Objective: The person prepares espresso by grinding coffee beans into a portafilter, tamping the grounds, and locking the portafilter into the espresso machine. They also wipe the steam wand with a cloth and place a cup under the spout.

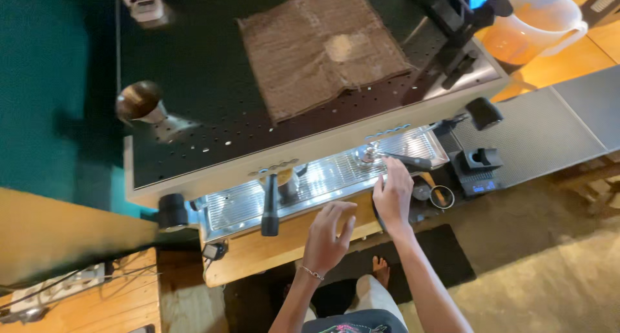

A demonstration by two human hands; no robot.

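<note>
Black portafilter handle lies just beyond the open right grip.

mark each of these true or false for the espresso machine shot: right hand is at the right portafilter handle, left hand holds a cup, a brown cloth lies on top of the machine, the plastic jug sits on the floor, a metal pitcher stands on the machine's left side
1. The right hand is at the right portafilter handle. True: its fingertips reach that handle.
2. The left hand holds a cup. False: it is open and empty, hovering over the wooden counter edge.
3. A brown cloth lies on top of the espresso machine. True.
4. The plastic jug sits on the floor. False: it stands on a wooden surface to the right of the machine.
5. A metal pitcher stands on the machine's left side. True.
</note>
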